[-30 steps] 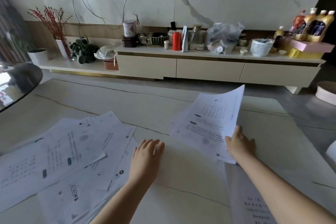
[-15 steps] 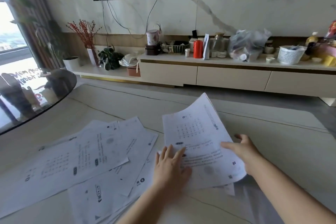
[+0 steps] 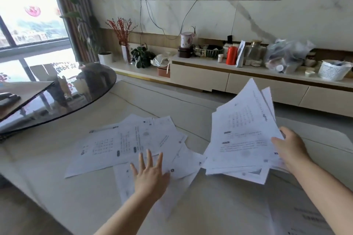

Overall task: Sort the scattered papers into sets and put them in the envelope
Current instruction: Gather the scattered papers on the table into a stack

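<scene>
Several printed white sheets lie fanned and overlapping on the pale marble table. My left hand rests flat on them near their right side, fingers straight and spread. My right hand grips the right edge of a thick stack of printed papers, lifted and tilted above the table. A further sheet or translucent sleeve with print lies at the lower right, partly under my right forearm. I cannot pick out an envelope for certain.
A round dark glass table with a tan folder and a black object stands at the left. A long low cabinet crowded with jars, bags and a white basket runs along the back wall under a television. Plants stand by the window.
My right hand has gathered more sheets and raised the stack up to the right. My left hand slid left from the stack onto the scattered sheets. The camera tilted up and left.
</scene>
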The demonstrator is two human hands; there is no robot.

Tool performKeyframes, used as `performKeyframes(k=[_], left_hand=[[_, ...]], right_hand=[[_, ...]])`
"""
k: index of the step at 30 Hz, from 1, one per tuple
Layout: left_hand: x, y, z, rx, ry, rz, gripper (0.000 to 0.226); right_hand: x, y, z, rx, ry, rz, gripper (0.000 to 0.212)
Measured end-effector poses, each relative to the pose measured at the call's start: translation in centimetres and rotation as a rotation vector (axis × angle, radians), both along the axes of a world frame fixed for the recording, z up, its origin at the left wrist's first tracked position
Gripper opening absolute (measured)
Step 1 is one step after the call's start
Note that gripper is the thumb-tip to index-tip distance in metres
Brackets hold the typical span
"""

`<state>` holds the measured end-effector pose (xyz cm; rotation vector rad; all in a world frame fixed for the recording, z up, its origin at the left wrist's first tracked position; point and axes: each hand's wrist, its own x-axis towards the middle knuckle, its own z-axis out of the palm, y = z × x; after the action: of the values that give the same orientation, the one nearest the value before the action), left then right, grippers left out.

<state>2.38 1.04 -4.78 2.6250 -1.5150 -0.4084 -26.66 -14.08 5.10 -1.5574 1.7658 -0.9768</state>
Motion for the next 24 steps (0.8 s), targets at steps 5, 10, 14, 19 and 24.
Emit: performKeyframes(k=[5, 10, 14, 19, 24], left_hand=[[0.4, 3.6, -0.5, 0.173, 0.034, -0.07, 0.071], [-2.9, 8.0, -0.1, 0.139, 0.025, -0.221, 0.075], [-4.3, 12.4, 0.5, -0.126, 0.079, -0.212, 0.068], [2.4, 18.0, -0.4, -0.655, 0.376, 0.775, 0.045], [5.6, 18.8, -0.1, -0.512, 0.642, 1.128, 0.094]], right_hand=[[-0.8, 1.7, 3.7, -0.101, -0.087, -0.071, 0.02], [1.4, 4.6, 4.0, 0.02, -0.297, 0.015, 0.024], [5.3, 7.7, 1.1, 0.116, -0.258, 0.217, 0.021], [10.9, 8.4, -2.8, 0.242, -0.159, 0.504, 0.023], [18.0, 7.0, -5.9, 0.269, 0.165, 0.737, 0.039]])
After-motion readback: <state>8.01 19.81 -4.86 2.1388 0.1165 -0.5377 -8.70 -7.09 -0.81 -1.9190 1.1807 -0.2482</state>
